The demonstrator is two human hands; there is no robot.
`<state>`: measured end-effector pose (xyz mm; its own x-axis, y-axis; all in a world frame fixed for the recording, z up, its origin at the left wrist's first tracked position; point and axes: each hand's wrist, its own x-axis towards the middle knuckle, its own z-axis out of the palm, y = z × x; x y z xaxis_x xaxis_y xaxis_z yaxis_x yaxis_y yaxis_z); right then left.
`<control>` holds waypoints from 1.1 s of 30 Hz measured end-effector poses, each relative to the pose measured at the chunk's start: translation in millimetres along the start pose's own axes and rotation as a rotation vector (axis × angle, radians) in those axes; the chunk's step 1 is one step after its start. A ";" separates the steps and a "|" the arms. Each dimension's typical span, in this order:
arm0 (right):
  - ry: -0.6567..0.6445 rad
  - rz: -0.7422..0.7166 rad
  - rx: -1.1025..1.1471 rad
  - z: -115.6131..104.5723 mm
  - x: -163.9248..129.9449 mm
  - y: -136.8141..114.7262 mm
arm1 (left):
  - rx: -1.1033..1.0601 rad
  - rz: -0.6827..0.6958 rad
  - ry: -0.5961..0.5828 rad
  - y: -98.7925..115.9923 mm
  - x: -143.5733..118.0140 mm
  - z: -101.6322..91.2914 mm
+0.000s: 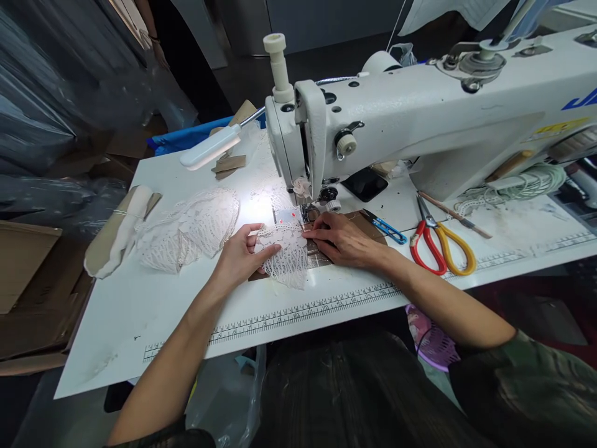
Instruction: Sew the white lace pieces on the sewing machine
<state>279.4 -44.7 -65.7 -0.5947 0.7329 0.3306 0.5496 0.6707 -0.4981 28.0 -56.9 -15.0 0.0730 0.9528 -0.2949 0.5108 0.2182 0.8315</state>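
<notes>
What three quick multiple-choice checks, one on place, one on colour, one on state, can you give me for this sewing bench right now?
1. Where does the white lace piece under the hands lie?
A. at the needle of the white sewing machine
B. on the floor
C. on top of the machine arm

2. What colours are the handles of the large scissors?
A. both blue
B. red and yellow
C. both black

3. How do the left hand and right hand stand?
A. both raised in the air
B. both pressed flat on the lace
C. one gripping scissors

Answers: 1 A, the lace runs under the machine head; 2 B, one loop of each colour; 3 B, fingers spread on the fabric.
</notes>
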 end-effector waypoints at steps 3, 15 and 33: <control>-0.005 -0.004 0.004 -0.5 -0.9 0.8 | 0.011 0.011 0.013 -1.8 1.2 0.0; -0.165 0.141 -0.265 -5.5 24.8 -16.2 | -0.003 -0.009 0.003 4.1 1.2 -1.6; -0.094 0.175 0.084 -21.6 11.7 -1.9 | -0.013 0.001 -0.038 -5.9 4.8 -4.4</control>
<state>284.1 -34.8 -43.6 -0.5491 0.8205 0.1587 0.6006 0.5195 -0.6078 21.5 -52.6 -19.3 0.1065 0.9442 -0.3117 0.4998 0.2202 0.8377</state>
